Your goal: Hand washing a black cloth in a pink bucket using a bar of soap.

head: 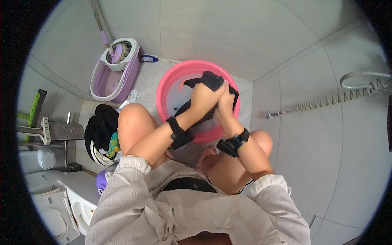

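A pink plastic basin [162, 82] stands on the tiled floor before me, with cloudy water [176, 98] in its bottom. Over it I hold a dark, wet-looking cloth garment [212, 80] bunched between both hands. My left hand [205, 98] grips it from the left, and my right hand [226, 101] is pressed close beside it, fingers closed on the same fabric. Part of the garment hangs down into the basin on either side of my hands. Some fingers are hidden by the cloth and slightly blurred. A black band sits on each wrist.
To the left a purple mop bucket [114, 81] holds a mop; a blue scrub brush [149, 58] lies behind it. A pile of dark clothes [105, 125] sits beside my left knee. A squat toilet [81, 214] is lower left. A coiled shower hose [333, 99] runs along the right wall.
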Action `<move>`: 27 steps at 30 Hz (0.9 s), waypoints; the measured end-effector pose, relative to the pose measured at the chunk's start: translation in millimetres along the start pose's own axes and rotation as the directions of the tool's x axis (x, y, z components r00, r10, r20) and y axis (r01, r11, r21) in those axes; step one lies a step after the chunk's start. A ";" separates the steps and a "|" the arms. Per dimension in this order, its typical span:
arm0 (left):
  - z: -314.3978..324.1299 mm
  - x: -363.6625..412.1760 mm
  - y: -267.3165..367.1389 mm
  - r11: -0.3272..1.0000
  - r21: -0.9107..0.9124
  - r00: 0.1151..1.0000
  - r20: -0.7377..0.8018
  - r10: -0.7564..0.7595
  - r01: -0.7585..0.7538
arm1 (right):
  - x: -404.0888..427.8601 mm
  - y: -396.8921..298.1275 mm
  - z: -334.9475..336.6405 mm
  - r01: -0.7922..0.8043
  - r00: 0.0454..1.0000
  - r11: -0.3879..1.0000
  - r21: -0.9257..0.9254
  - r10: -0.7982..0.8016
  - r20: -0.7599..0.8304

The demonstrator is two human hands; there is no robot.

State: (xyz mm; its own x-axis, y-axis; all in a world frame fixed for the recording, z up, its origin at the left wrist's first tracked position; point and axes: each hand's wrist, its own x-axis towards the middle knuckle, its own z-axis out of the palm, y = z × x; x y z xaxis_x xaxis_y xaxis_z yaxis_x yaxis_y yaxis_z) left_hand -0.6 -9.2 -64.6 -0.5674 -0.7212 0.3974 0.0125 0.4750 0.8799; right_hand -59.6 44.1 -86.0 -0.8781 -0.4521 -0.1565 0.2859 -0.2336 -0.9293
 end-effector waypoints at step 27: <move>14.4 8.4 -37.3 0.974 0.155 0.982 0.063 -0.177 0.165 | 12.2 -1.5 -0.1 -0.159 0.987 0.977 -0.143 0.154 -0.040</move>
State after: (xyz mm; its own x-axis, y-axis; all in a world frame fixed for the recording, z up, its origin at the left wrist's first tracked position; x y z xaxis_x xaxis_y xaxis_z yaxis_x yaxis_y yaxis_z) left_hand -17.7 -25.7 -97.9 -0.6118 -0.7602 0.2185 -0.2090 0.4218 0.8823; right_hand -70.8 39.1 -86.6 -0.8380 -0.4482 -0.3114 0.3640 -0.0338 -0.9308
